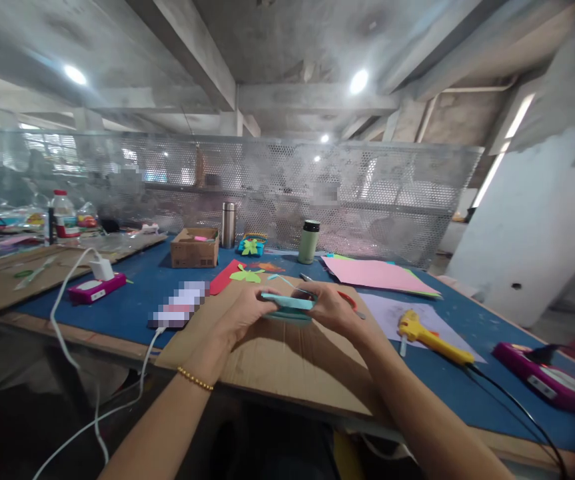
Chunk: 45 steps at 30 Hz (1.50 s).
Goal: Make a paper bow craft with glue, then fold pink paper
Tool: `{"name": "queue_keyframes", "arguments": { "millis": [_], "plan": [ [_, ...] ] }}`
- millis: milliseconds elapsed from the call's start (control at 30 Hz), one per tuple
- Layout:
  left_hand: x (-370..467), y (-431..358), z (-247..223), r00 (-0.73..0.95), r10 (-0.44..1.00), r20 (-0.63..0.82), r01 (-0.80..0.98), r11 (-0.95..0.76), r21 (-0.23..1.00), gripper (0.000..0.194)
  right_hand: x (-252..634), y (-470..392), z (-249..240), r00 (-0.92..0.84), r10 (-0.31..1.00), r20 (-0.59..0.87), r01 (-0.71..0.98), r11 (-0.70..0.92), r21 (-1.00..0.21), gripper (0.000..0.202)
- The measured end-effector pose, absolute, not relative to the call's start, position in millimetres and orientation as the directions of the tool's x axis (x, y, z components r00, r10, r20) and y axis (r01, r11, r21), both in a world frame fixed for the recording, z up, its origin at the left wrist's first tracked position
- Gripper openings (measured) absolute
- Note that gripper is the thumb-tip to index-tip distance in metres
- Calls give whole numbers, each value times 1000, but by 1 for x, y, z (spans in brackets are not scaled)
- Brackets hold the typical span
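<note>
Between my two hands is a folded piece of light-blue paper [292, 303], held just above a brown cardboard sheet [287, 370]. My left hand [253, 308] pinches its left end, and my right hand [331, 308] grips the right end. Fingers hide parts of both ends. Red-handled scissors [348, 300] lie partly behind my right hand. Beyond my hands, green paper cut in a leaf-like shape [247, 274] rests by a red paper piece [226, 277].
A yellow glue gun [434, 340] lies at right on lilac paper [382, 317], its cord running off the front edge. Pink paper sheets [380, 275], a green tumbler [308, 242], a steel flask [228, 225] and a cardboard box [194, 252] stand behind. A phone [180, 305] charges at left.
</note>
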State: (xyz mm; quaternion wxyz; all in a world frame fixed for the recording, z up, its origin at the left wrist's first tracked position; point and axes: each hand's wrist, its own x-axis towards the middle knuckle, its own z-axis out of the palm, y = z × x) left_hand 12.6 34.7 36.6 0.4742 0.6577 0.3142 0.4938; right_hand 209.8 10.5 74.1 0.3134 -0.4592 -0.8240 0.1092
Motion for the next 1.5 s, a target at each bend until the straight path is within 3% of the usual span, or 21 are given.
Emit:
{"name": "queue_keyframes", "arguments": {
  "millis": [133, 267, 467, 667, 767, 833, 1000, 1200, 1333, 1400, 1500],
  "plan": [
    [12, 37, 34, 392, 870, 300, -85, -290, 953, 17, 210, 13, 69, -439, 825, 357, 649, 566, -509, 20],
    [13, 43, 28, 363, 901, 238, -120, -208, 971, 25, 215, 16, 65, -447, 824, 348, 547, 559, -623, 25],
    [16, 59, 20, 207, 939, 276, -432, -165, 887, 40, 231, 14, 79, -401, 838, 370, 287, 499, -818, 46],
    [19, 57, 23, 210, 940, 270, -513, -129, 849, 52, 220, 19, 66, -466, 792, 395, 156, 513, -844, 47],
    [21, 56, 23, 211, 932, 295, -412, -189, 891, 53, 212, 26, 54, -425, 792, 438, 130, 532, -836, 36],
    [21, 58, 22, 137, 918, 372, -281, -324, 903, 58, 212, 29, 51, -390, 795, 464, 140, 549, -824, 28],
    [22, 63, 18, -48, 778, 627, 58, -624, 779, 85, 217, 27, 58, -340, 831, 441, 148, 510, -847, 24],
    [20, 49, 31, 87, 797, 598, -87, -592, 801, 71, 216, 18, 68, -377, 835, 401, 80, 461, -884, 32],
    [19, 46, 33, 38, 790, 612, -76, -609, 790, 60, 219, 21, 67, -381, 835, 397, 83, 458, -885, 35],
    [18, 48, 30, -14, 729, 685, 44, -684, 728, 56, 222, 23, 65, -384, 836, 392, 129, 469, -874, 30],
    [17, 47, 27, -33, 578, 815, 407, -737, 540, 56, 225, 24, 63, -398, 835, 381, 263, 502, -824, 21]
  ]
}}
